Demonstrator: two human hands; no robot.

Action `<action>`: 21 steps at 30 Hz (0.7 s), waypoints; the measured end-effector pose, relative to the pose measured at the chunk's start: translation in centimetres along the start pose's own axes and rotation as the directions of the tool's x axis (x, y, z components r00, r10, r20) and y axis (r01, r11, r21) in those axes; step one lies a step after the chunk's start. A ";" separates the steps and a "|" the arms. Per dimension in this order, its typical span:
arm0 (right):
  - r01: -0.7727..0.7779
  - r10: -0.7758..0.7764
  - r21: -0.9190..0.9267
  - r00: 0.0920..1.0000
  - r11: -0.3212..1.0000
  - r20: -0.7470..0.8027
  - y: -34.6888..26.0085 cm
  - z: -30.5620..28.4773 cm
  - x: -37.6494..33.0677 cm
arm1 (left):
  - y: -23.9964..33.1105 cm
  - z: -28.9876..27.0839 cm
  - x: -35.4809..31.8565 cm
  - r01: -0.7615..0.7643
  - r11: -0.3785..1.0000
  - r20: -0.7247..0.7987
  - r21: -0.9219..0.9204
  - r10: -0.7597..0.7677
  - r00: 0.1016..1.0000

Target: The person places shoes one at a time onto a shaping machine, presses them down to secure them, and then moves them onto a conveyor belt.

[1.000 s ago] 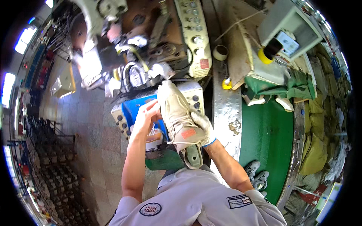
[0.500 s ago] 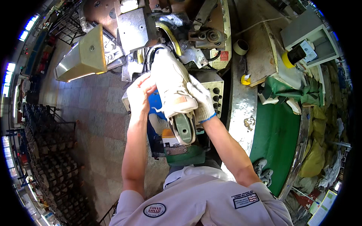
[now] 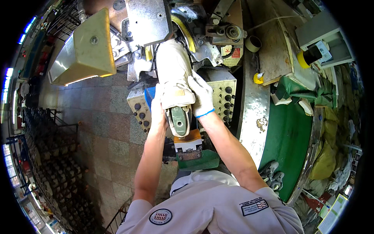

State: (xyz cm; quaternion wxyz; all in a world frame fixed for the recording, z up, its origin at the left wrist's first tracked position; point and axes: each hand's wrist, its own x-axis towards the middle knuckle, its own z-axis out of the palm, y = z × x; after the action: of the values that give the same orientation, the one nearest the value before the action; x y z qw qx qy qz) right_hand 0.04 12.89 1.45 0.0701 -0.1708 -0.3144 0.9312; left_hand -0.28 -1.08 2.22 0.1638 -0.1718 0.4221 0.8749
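Observation:
A cream shoe upper (image 3: 171,66) is stretched over a green shoe last (image 3: 179,120), whose top shows at the heel opening. Its toe points away from me, up against the metal jaws of a machine (image 3: 150,21). Bare, my left hand (image 3: 157,109) is closed round the left side near the heel, its fingers mostly hidden behind the shoe. My right hand (image 3: 201,95), in a white knit glove with a blue cuff edge, grips the right side beside the laces. Below the heel is an orange-brown pad (image 3: 189,136) on a metal bracket.
Control boxes with black knobs (image 3: 228,97) flank the shoe. A yellowed housing (image 3: 87,46) juts out at left. To the right runs a worn metal ledge (image 3: 253,124) beside a green surface (image 3: 286,144). A tape roll (image 3: 253,43) lies at upper right; dark racks (image 3: 54,152) stand at left.
My left hand has moved from beside the shoe's mid-part to its heel side and closed on it. The shoe has straightened and its heel has swung left. My right hand keeps its grip.

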 end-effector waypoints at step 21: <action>-0.022 0.003 -0.189 0.995 0.982 -0.104 1.8 -2.3 1.4 | -4.1 -4.1 3.5 -0.136 0.984 0.098 0.116 0.125 0.987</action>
State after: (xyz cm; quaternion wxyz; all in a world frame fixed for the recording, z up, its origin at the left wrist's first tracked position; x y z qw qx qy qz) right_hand -0.46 13.03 -1.71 0.0638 -0.2267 -0.3967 0.8872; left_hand -0.96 -1.47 -4.51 0.1354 -0.0936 0.4772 0.8632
